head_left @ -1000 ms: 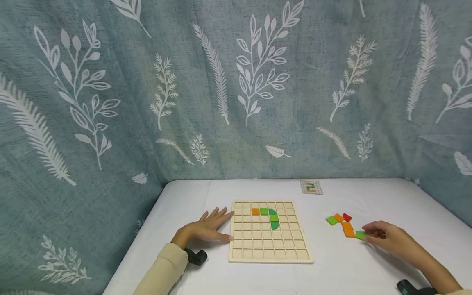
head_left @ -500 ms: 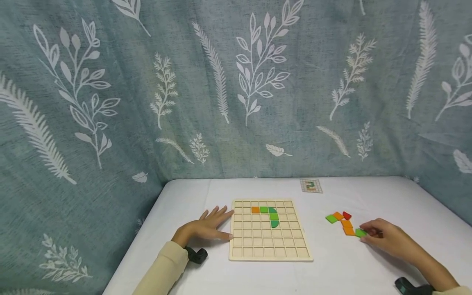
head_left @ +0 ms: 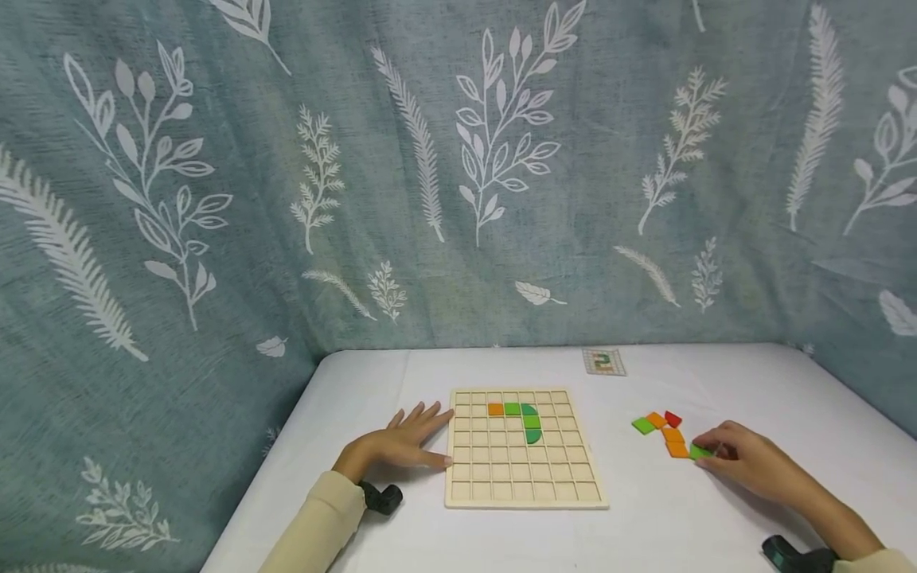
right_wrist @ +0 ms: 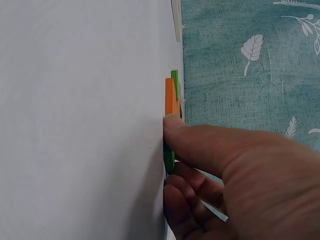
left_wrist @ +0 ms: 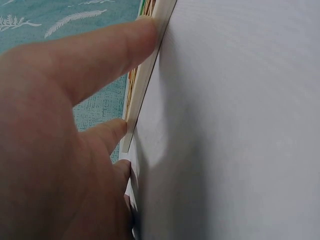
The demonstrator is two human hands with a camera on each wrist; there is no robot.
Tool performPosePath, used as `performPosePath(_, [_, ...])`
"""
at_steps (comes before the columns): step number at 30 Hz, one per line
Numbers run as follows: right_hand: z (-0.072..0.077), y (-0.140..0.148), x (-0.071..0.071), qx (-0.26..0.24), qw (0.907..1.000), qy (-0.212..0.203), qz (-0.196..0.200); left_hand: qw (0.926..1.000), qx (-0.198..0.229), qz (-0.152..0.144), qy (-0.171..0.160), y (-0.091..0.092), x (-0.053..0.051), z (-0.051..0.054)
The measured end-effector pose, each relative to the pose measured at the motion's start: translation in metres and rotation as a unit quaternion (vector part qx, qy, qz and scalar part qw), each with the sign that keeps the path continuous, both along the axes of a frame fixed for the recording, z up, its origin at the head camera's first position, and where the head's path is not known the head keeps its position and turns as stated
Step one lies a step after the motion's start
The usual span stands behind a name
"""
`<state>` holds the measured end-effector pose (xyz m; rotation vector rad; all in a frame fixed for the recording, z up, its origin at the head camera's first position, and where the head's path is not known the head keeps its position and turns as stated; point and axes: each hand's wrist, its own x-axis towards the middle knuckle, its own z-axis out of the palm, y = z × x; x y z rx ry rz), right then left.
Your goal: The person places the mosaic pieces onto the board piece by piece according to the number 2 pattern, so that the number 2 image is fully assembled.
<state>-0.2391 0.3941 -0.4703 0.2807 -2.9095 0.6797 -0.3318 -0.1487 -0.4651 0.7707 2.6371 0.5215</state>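
Observation:
In the head view a wooden grid board (head_left: 526, 495) lies on the table. In its upper cells sit an orange square tile (head_left: 496, 409), green squares and dark green rounded pieces (head_left: 533, 436). My left hand (head_left: 403, 439) is spread at the board's left side; the left wrist view shows the thumb (left_wrist: 115, 47) and a fingertip touching the board's edge (left_wrist: 145, 75). On the right, my right hand (head_left: 745, 458) pinches a green tile (head_left: 700, 452) between thumb and fingers, low at the table. In the right wrist view this green tile (right_wrist: 169, 159) is partly covered by the thumb.
Beside the right hand lie orange tiles (head_left: 676, 450), another green tile (head_left: 643, 426) and a red piece (head_left: 673, 419). A small patterned card (head_left: 604, 362) lies near the back of the white table (head_left: 401, 533). A leaf-print curtain (head_left: 430, 175) hangs behind.
My right hand has shifted slightly left, and the green tile at its fingertips has turned a little. The left hand and the board's pieces stay as they were.

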Motion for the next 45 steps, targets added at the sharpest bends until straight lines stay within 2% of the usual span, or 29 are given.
performPosePath(7, [-0.0003,-0.0027,0.0010,0.002,0.9998,0.017,0.012,1.0000,0.003,-0.004,0.001,-0.0027,0.0003,-0.0051])
performPosePath(17, [0.0003,-0.0047,0.0044,0.004,0.9999,0.004,-0.013,1.0000,0.007,0.000,0.003,-0.0032,0.0043,-0.0023])
performPosePath(22, [-0.0006,-0.0057,0.0057,-0.002,0.9999,-0.011,-0.012,1.0000,0.007,0.001,-0.002,-0.0061,0.0068,-0.0072])
performPosePath(30, [0.0007,-0.0044,0.0074,-0.012,0.9996,-0.012,-0.022,0.9999,0.012,-0.002,0.007,-0.0028,0.0031,-0.0057])
performPosePath(34, [0.0043,-0.0037,0.0020,-0.011,0.9996,-0.014,-0.020,0.9999,0.015,0.004,0.001,-0.0036,0.0013,-0.0041])
performPosePath(41, [0.0027,-0.0008,0.0014,-0.022,0.9984,-0.028,-0.045,0.9998,0.019,0.002,0.008,-0.0021,-0.0001,-0.0073])
performPosePath(45, [0.0011,0.0006,0.0048,-0.042,0.9961,-0.045,-0.063,0.9998,0.016,0.000,0.009,-0.0011,-0.0024,-0.0042])
